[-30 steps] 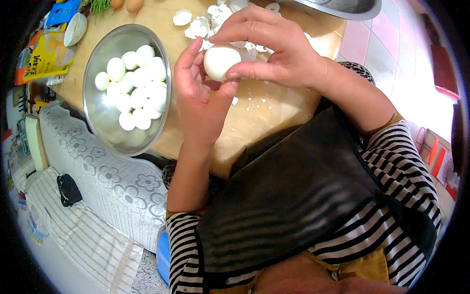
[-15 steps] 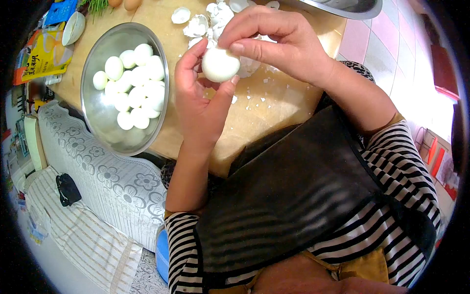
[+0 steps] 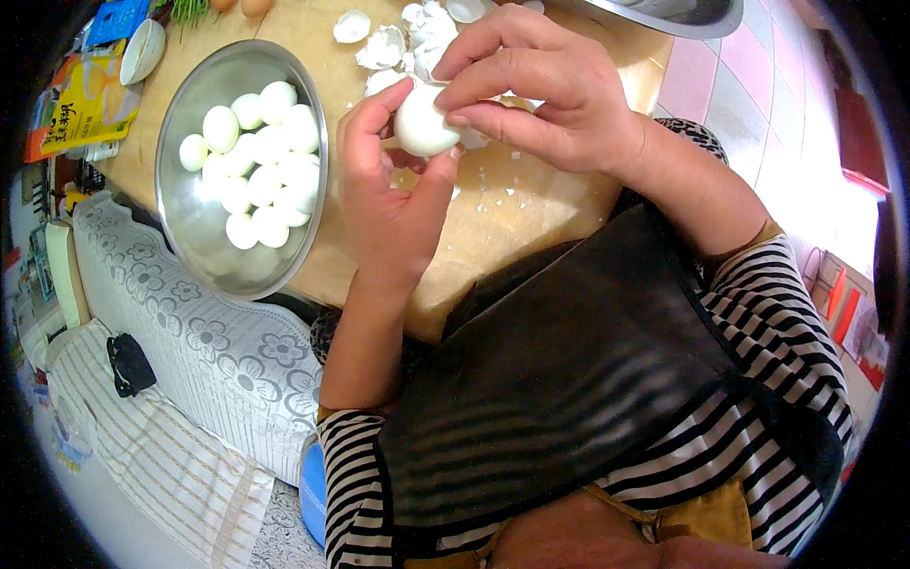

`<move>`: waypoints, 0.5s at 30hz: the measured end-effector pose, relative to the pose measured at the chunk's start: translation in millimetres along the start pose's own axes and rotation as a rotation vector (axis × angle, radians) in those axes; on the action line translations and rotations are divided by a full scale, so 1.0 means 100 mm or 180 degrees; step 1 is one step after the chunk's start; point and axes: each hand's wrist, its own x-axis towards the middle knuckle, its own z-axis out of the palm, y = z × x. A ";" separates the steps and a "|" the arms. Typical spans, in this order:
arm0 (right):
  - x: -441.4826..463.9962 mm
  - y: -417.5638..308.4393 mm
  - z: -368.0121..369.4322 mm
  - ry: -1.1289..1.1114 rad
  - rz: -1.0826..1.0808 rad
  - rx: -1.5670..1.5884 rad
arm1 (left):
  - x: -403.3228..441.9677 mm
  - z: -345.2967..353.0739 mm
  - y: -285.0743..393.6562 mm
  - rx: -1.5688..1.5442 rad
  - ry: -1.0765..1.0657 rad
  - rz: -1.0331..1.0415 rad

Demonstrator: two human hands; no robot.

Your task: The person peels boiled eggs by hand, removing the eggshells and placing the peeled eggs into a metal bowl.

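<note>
The peeled egg [image 3: 424, 125] could slip if the fingertips squeeze unevenly, or split if they press too hard; a drop would likely meet the counter [image 3: 540, 228], where shell pieces [image 3: 383, 47] lie. It sits above the counter, inward of the near edge, pinched between the left hand [image 3: 403, 161]'s thumb and fingers; the right hand [image 3: 559, 100]'s fingertips touch its right side, whether pinching anything I cannot tell
</note>
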 end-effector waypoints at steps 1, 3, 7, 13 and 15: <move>0.00 0.00 0.00 -0.0001 -0.0001 0.0001 | 0.00 0.00 0.00 0.0065 0.0018 0.0059; 0.00 0.00 0.01 0.0061 -0.0129 -0.0021 | 0.00 0.00 -0.01 0.0130 0.0038 0.0118; 0.02 0.00 0.02 -0.0007 -0.0089 0.0079 | 0.02 0.05 0.00 0.0036 0.0077 0.0050; 0.00 0.01 0.05 0.0478 0.1482 0.1385 | 0.07 -0.08 0.09 -0.2597 -0.0262 -0.1748; 0.00 0.00 0.01 0.0421 0.1720 0.1454 | 0.06 -0.11 0.03 -0.4097 -0.0593 -0.1928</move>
